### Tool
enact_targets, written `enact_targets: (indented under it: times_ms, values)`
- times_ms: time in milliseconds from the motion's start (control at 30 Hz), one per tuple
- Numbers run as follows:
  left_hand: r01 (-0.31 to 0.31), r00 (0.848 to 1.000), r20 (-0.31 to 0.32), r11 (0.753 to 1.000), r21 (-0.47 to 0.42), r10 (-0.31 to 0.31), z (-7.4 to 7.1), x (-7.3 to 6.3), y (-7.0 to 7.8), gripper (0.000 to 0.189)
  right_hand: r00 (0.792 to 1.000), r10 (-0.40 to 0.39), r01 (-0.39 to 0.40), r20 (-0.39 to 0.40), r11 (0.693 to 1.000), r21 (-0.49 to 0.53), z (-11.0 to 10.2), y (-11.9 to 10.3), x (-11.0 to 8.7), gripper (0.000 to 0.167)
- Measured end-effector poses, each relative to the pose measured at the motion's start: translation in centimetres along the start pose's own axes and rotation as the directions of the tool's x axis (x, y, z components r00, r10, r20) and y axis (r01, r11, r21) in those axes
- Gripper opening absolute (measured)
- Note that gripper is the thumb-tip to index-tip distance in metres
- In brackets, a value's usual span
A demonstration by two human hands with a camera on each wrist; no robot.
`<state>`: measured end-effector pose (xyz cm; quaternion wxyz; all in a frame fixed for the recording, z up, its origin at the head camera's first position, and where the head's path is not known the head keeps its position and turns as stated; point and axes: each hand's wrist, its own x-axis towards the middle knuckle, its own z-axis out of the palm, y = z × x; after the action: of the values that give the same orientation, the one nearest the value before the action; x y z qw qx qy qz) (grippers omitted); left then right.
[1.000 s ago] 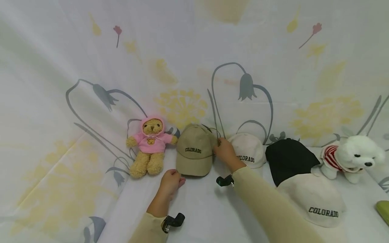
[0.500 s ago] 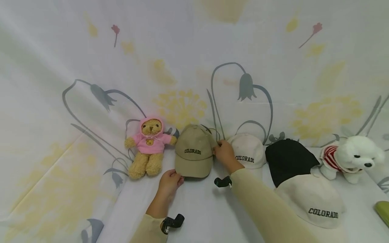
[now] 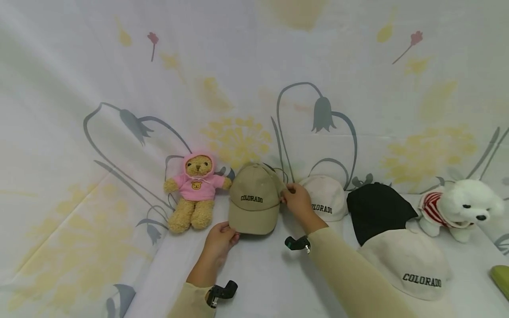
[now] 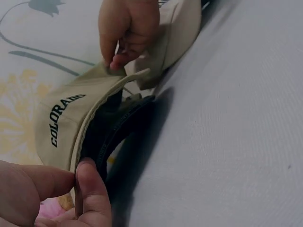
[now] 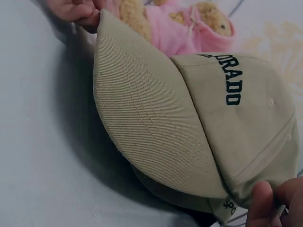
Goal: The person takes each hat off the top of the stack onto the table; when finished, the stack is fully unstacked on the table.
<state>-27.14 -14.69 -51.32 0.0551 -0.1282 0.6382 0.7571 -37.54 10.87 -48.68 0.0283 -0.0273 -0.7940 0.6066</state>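
Note:
A khaki baseball cap (image 3: pixel 252 194) lettered COLORADO stands against the patterned cloth backdrop, its brim toward me. My left hand (image 3: pixel 220 240) pinches the brim's left corner between thumb and fingers, as the left wrist view shows closely. At the cap's right side, my right hand (image 3: pixel 297 202) pinches the fabric near its lower edge; the fingertips (image 5: pixel 262 198) show in the right wrist view. The dark hollow of the cap (image 4: pixel 111 123) is visible under the brim. Left of the cap sits a teddy bear (image 3: pixel 196 190) in a pink hoodie.
Behind my right hand is a cream COLORADO cap (image 3: pixel 326 194), partly covered. Farther right lie a black cap (image 3: pixel 377 207), another cream cap (image 3: pixel 413 260) and a white toy dog (image 3: pixel 471 201) in red stripes. A green object (image 3: pixel 500 280) enters at the right edge.
Both hands keep their hold on the khaki cap. Its brim sits very slightly lower in the head view than a second ago, and the left hand has shifted a little left.

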Motion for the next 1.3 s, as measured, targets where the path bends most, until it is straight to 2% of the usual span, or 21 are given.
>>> enact_targets:
  times_ms: [233, 500, 767, 967, 1100, 1300]
  values:
    - [0.008, 1.0, 0.013, 1.0, 0.015, -0.008, 0.1, -0.9, 0.7, 0.048, 1.0, 0.006, -0.006, 0.015, 0.998, 0.055, -1.3, -0.9, -1.7, 0.031]
    - [-0.001, 0.996, 0.091, 0.999, 0.043, -0.003, 0.4, -3.3, 1.0, 0.045, 0.998, -0.064, 0.065, 0.007, 0.997, -0.035, -2.9, -1.1, -4.3, 0.025]
    - [-0.02, 0.987, 0.16, 0.997, 0.073, 0.008, 1.0, -5.7, 0.9, 0.045, 0.999, -0.045, 0.045, -0.007, 0.997, -0.063, -4.6, -1.2, -7.0, 0.033]
    - [-0.005, 0.977, 0.211, 0.997, 0.083, -0.013, 2.0, -7.5, 0.5, 0.048, 0.999, -0.028, 0.026, -0.031, 0.998, -0.048, -6.4, -1.0, -8.9, 0.031]
    - [0.012, 0.971, 0.238, 0.996, 0.09, -0.034, 2.5, -8.4, 0.1, 0.049, 0.999, -0.016, 0.013, -0.034, 0.997, -0.077, -7.5, -0.9, -10.3, 0.034]
    - [0.028, 0.967, 0.247, 0.992, 0.12, -0.057, 3.4, -9.6, -0.9, 0.05, 0.998, 0.014, -0.02, -0.064, 0.995, -0.102, -8.9, -0.7, -12.8, 0.033]
